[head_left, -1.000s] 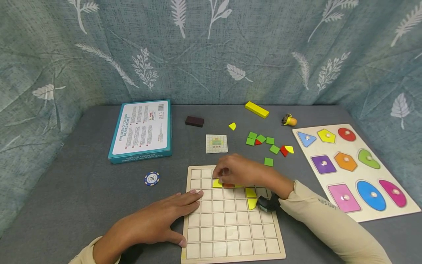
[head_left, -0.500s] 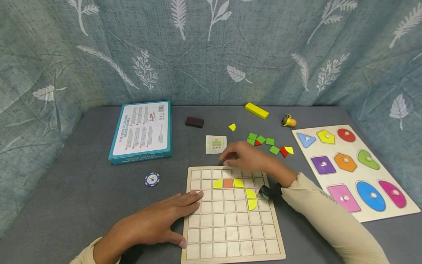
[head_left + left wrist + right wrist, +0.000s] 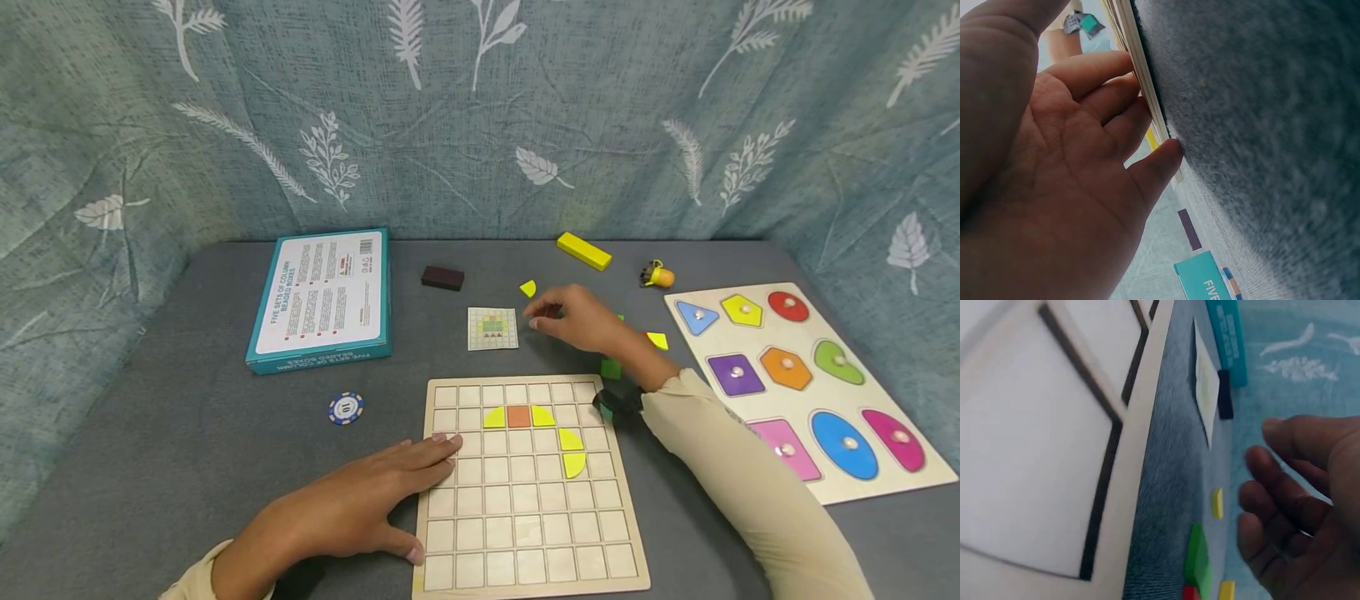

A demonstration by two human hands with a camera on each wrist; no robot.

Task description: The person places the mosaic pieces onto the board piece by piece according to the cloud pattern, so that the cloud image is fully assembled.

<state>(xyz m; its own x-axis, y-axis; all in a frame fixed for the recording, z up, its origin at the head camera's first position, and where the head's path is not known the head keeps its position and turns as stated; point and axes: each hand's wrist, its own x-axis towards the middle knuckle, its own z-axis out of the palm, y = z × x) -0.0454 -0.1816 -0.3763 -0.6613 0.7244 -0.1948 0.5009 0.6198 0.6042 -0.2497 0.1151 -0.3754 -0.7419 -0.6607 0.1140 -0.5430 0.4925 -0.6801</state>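
My left hand [image 3: 356,500] rests along the left edge of a wooden grid board [image 3: 468,533], fingers extended; the left wrist view shows its fingertips [image 3: 1169,150] at the board's side. Above the table, beyond the board, hovers my right hand [image 3: 577,321], loosely curled and holding nothing in the right wrist view. A yellow quarter-circle piece [image 3: 528,288] lies just past its fingertips. On the board sit an orange square [image 3: 518,417] between two yellow quarter-circles, and another yellow pair [image 3: 572,454] at right. Green squares [image 3: 611,367] and red pieces are partly hidden behind the right hand.
A small printed pattern card [image 3: 492,329] lies behind the board. To the left are a teal box [image 3: 322,292] and a poker chip [image 3: 346,408]. Dark [image 3: 442,278] and yellow blocks [image 3: 584,251] and a small orange toy [image 3: 657,274] stand farther back. A shape puzzle board [image 3: 720,333] lies right.
My right hand has left the yellow quarter-circle at the board's upper row and moved away and rightward, over the loose pieces. The left hand stays put.
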